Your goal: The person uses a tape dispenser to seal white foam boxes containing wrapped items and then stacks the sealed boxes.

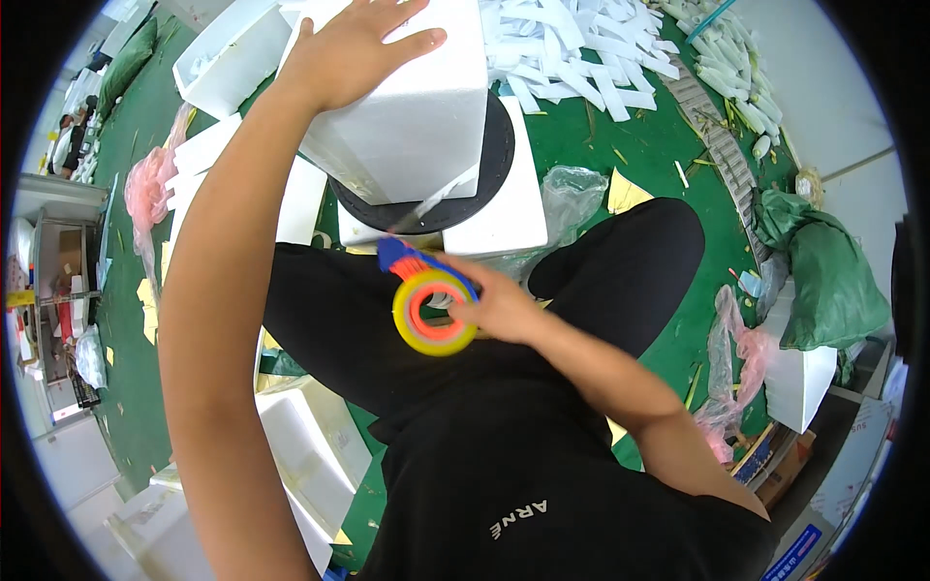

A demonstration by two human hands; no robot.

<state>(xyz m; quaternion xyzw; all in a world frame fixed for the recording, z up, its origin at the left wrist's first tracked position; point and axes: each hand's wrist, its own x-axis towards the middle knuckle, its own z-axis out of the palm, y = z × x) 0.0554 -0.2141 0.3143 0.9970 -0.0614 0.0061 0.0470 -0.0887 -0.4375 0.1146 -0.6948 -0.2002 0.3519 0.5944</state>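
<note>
A white foam box [402, 150] stands in front of my knees on a round black disc [501, 145]. My left hand [339, 58] lies on top of the box, its fingers spread. In my right hand [504, 305] is a blue and red tape dispenser [407, 259] with a yellow roll, held over my lap, slightly blurred. A clear strip of tape [441, 198] runs between the lower edge of the box and the dispenser. Beneath the disc are white foam pieces [513, 208].
White foam strips [572, 48] are heaped beyond the box, with long pale vegetables [727, 58] at the far right. A green sack [838, 276] sits on the right. Clear plastic film [573, 198] lies by my right knee. Foam boxes [310, 436] stand at lower left.
</note>
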